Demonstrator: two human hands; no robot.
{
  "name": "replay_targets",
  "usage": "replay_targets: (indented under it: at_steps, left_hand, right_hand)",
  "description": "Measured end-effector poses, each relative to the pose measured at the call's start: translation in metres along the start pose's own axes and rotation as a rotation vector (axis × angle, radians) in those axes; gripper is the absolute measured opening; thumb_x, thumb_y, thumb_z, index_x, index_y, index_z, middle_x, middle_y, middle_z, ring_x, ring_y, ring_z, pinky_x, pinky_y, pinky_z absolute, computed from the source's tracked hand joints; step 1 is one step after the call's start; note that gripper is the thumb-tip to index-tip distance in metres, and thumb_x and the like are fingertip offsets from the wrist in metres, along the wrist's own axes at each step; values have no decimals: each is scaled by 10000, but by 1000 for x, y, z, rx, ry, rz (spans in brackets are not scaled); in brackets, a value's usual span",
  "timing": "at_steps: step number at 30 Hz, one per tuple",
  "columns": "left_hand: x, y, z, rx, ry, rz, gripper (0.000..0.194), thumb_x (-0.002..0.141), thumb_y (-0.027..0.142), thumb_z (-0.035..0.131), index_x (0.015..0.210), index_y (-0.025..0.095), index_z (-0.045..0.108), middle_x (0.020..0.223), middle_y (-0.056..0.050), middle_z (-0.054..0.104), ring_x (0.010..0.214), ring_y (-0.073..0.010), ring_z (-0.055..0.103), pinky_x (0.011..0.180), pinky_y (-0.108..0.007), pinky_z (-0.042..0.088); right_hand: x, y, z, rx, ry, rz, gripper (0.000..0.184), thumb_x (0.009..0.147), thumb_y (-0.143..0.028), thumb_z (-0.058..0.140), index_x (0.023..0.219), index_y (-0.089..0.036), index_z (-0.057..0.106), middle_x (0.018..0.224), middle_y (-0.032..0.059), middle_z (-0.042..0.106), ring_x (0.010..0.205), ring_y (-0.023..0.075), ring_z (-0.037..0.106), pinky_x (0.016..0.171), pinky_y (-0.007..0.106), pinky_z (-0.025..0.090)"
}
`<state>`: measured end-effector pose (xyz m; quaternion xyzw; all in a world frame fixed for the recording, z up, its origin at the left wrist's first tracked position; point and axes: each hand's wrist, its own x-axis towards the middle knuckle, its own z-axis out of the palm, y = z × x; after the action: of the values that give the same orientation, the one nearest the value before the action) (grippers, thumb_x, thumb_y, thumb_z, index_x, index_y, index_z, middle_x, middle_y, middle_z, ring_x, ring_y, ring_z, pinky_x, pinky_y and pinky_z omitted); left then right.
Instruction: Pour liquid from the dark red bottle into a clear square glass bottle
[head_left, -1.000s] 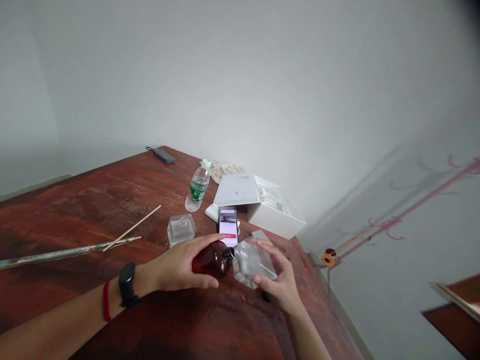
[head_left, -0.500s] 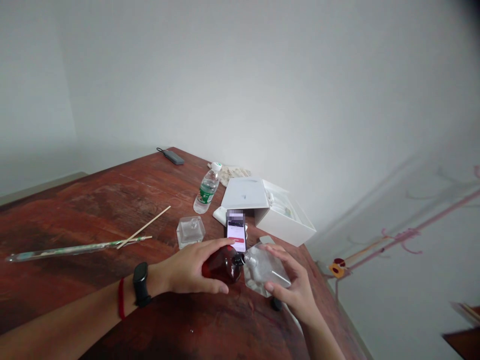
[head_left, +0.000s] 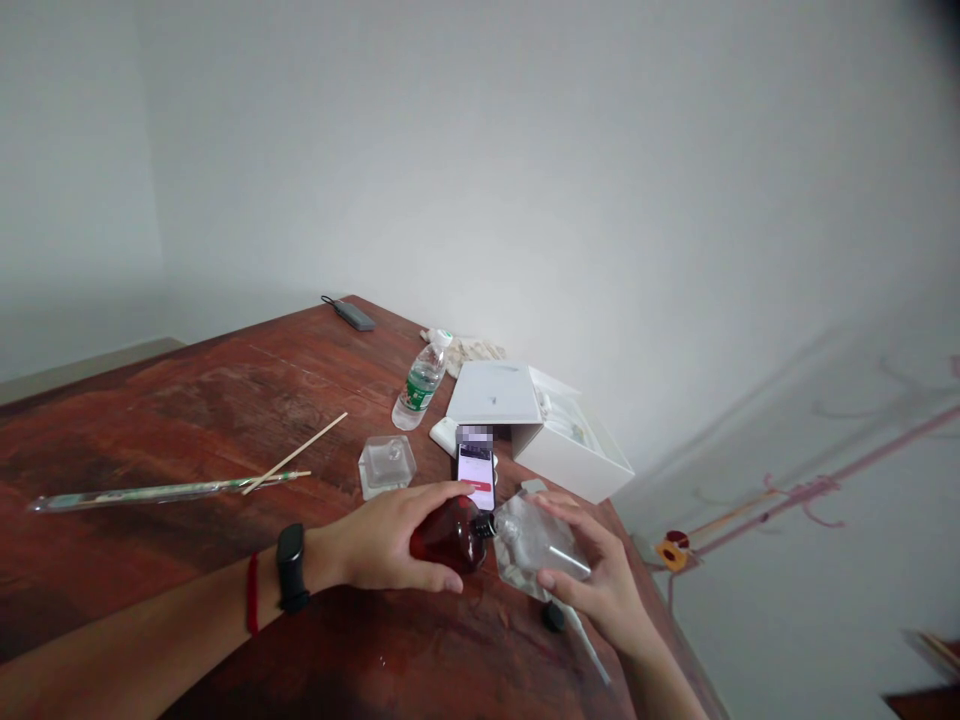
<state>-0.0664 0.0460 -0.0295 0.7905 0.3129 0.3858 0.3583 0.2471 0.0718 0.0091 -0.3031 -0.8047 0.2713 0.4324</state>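
My left hand (head_left: 401, 540) is wrapped round a dark red bottle (head_left: 448, 540) lying on its side in the air, its black neck pointing right. In my right hand (head_left: 592, 565) is a clear flat bottle (head_left: 551, 545), tilted, its neck pointing left. The two mouths meet or almost meet; I cannot tell whether they touch. Below the clear bottle, a clear plastic piece (head_left: 517, 575) lies on the table, partly hidden. A round black cap (head_left: 553, 616) rests close to my right hand. Beyond the red bottle is a phone (head_left: 475, 475) with its screen lit.
A clear hexagonal container (head_left: 386, 465) and a water bottle (head_left: 420, 388) stand left of the phone. An open white box (head_left: 577, 465) is behind it. Thin wooden sticks (head_left: 296, 453) and a long wrapped stick (head_left: 157, 493) lie at left on the wooden table (head_left: 187, 400).
The view has shifted slightly, so most things appear a little further right and lower. Both hands keep their bottles, mouth near mouth. More of the black cap shows now.
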Motion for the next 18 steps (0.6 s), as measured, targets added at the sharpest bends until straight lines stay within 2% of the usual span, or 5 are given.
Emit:
replay_targets:
  at_steps: [12, 18]
  left_hand:
    - [-1, -1, 1, -22, 12, 2, 962, 809, 680, 892, 1583, 271, 493, 1522, -128, 647, 1368, -399, 626, 1171, -490, 479]
    - [1, -2, 1, -9, 21, 0, 969, 815, 712, 868, 1582, 254, 494, 1496, -139, 665, 1334, -401, 650, 1145, -496, 495]
  right_hand:
    - [2, -2, -8, -28, -43, 68, 577, 756, -533, 961, 1272, -326, 806, 1295, 133, 799, 1229, 381, 752, 1062, 528, 620]
    - [5, -1, -10, -43, -66, 68, 592, 763, -543, 954, 1289, -317, 802, 1316, 129, 797, 1252, 372, 745, 1074, 493, 615]
